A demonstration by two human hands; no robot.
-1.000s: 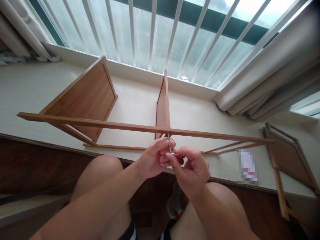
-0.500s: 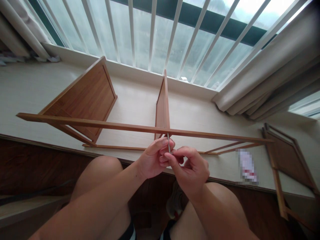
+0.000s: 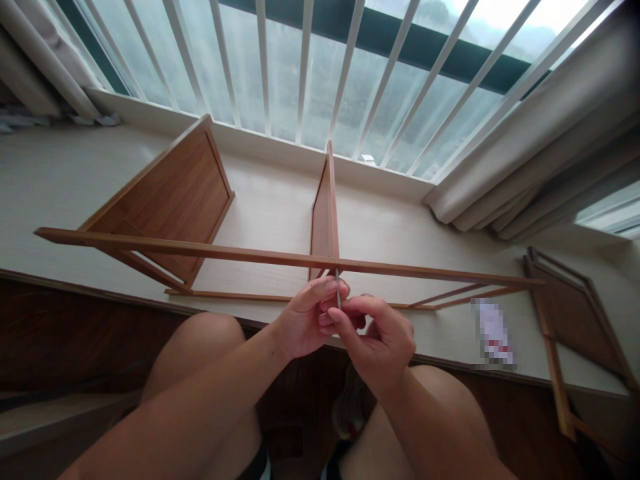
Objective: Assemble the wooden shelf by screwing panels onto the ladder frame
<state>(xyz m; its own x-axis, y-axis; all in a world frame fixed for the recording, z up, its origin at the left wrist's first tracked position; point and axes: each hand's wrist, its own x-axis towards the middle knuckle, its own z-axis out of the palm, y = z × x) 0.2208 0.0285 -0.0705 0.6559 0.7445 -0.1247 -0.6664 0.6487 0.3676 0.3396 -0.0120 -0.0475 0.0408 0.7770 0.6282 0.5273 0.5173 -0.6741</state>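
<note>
A thin grey metal rod [image 3: 338, 293], possibly a hex key, runs from the underside of a long wooden rail [image 3: 250, 254] down to my fingers. My left hand [image 3: 306, 317] is closed, its thumb and fingertips around the rod just below the rail. At the rod's lower end, my right hand [image 3: 383, 337] pinches with thumb and forefinger; the very tip is hidden there. Behind the rail, an upright wooden panel [image 3: 324, 213] meets it close to the rod. A wider framed wooden panel [image 3: 165, 193] joins the rail near its left end.
The wooden frame stands on a pale ledge [image 3: 270, 180] below a barred window [image 3: 320, 73]. A dark framed panel [image 3: 580, 307] is at the right, near a blurred-out packet [image 3: 494, 332]. Curtains [image 3: 530, 147] hang on both sides. My knees [image 3: 200, 347] are against the ledge's front edge.
My right hand has shifted very slightly left, its fingers still at the rod's lower end. The left hand and the wooden frame look almost the same.
</note>
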